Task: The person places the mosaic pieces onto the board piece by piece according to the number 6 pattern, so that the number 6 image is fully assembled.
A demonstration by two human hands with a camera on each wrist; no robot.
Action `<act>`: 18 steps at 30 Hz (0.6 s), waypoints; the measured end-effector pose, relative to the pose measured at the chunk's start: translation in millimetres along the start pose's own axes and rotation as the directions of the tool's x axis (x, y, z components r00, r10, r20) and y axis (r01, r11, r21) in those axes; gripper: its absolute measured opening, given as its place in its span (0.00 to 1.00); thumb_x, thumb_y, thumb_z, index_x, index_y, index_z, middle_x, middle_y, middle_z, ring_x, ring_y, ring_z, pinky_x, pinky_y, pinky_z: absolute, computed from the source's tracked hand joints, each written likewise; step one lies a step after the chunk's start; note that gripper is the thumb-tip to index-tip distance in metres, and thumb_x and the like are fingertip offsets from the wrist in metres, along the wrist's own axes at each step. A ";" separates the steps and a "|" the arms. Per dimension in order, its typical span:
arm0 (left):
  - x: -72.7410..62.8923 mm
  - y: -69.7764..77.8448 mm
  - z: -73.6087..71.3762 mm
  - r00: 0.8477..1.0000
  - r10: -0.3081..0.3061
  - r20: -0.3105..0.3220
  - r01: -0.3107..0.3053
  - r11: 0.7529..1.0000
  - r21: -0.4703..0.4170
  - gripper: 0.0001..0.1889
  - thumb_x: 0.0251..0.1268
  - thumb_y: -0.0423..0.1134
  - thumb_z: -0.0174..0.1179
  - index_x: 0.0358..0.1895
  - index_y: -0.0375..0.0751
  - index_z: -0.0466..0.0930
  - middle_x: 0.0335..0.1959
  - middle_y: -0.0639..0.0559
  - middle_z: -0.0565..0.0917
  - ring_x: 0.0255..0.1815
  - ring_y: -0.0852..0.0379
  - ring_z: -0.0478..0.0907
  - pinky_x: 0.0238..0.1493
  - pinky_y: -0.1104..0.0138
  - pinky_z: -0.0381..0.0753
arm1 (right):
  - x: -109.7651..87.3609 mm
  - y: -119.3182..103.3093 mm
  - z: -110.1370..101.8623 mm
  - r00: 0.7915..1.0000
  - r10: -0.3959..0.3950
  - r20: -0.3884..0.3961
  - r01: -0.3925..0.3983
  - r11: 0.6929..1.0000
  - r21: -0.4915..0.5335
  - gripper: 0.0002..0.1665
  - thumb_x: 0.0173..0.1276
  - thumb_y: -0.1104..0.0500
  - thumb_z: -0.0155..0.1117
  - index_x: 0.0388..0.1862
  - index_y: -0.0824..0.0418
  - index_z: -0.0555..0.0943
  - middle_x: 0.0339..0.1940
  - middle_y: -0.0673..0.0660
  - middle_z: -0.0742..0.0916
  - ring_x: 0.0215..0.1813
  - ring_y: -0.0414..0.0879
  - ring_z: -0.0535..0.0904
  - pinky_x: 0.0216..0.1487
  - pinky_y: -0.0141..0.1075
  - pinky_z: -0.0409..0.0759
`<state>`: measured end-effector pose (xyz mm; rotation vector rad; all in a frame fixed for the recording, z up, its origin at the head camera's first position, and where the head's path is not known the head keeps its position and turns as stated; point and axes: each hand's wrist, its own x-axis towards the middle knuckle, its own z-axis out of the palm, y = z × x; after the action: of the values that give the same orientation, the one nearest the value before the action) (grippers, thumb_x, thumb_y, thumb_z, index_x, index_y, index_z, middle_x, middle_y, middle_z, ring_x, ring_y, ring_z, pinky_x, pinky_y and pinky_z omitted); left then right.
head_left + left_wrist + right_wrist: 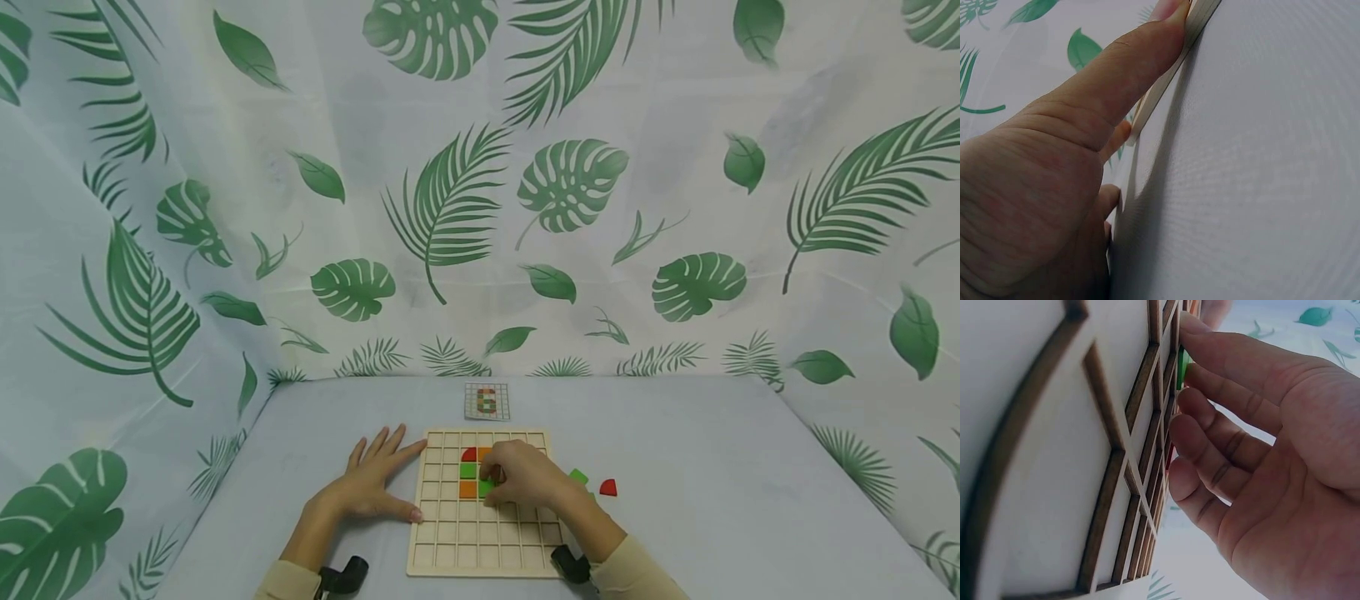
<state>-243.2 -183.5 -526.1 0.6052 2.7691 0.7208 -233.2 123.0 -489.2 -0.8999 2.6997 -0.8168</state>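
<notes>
The grid board is sitting on the tabletop at bottom centre of the frame, and the left hand is bracing it, I reckon: thumb touching the left edge, fingers fanned out, that grip spread wide and holding nothing. It's probably stopping the board from sliding. The right hand is doing the fiddly bit: its grip is nearly closed, thumb and index finger pinching a green tile just right of an orange tile. Small flat piece, so fingertips make sense. Can't tell if it's sitting fully flat. The picture card is lying just above the board, presumably so it's easy to check, and a red piece is lying off to the right, handy for that side.
</notes>
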 end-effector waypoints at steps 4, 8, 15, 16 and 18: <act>-0.6 0.2 -0.1 1.000 0.004 -0.004 -0.004 1.000 -0.002 0.62 0.38 0.75 0.76 0.82 0.64 0.60 0.87 0.41 0.45 0.88 0.34 0.33 0.80 0.32 0.25 | -0.4 -1.1 -0.2 1.000 0.005 0.000 -0.005 1.000 0.003 0.15 0.55 0.58 0.85 0.40 0.57 0.90 0.33 0.47 0.88 0.35 0.36 0.79 0.38 0.29 0.79; -1.7 0.6 -0.7 1.000 0.011 -0.008 -0.011 1.000 -0.006 0.62 0.38 0.74 0.77 0.82 0.63 0.61 0.87 0.41 0.45 0.87 0.34 0.34 0.80 0.31 0.25 | -0.5 -1.5 -0.6 1.000 0.007 0.000 -0.007 1.000 0.000 0.15 0.55 0.58 0.85 0.40 0.57 0.90 0.33 0.46 0.88 0.35 0.36 0.79 0.38 0.29 0.79; -1.5 0.8 -0.7 1.000 0.010 -0.010 -0.010 1.000 -0.005 0.62 0.38 0.75 0.76 0.82 0.64 0.61 0.87 0.41 0.45 0.88 0.34 0.34 0.80 0.32 0.25 | -2.4 -1.5 -4.6 1.000 0.012 -0.021 -0.011 1.000 0.006 0.17 0.56 0.57 0.84 0.43 0.58 0.90 0.36 0.48 0.89 0.37 0.37 0.80 0.40 0.31 0.81; -1.2 0.6 -0.4 1.000 0.009 -0.011 -0.009 1.000 -0.002 0.61 0.38 0.75 0.76 0.82 0.64 0.61 0.87 0.41 0.45 0.88 0.34 0.34 0.80 0.32 0.26 | -2.8 -1.4 -5.9 1.000 0.010 -0.029 -0.010 1.000 0.003 0.17 0.56 0.57 0.84 0.44 0.58 0.90 0.37 0.49 0.89 0.38 0.38 0.80 0.40 0.31 0.81; -0.7 0.1 0.2 1.000 0.006 -0.011 -0.006 1.000 0.006 0.61 0.37 0.76 0.75 0.82 0.65 0.61 0.87 0.41 0.45 0.88 0.34 0.34 0.80 0.31 0.26 | -3.7 -1.2 -8.7 0.999 0.003 -0.047 -0.004 1.000 -0.004 0.17 0.57 0.58 0.83 0.45 0.59 0.90 0.39 0.50 0.90 0.39 0.40 0.80 0.41 0.32 0.81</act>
<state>-242.5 -183.7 -526.2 0.6134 2.7818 0.7192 -232.4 128.3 -481.3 -0.8875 2.7428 -0.8429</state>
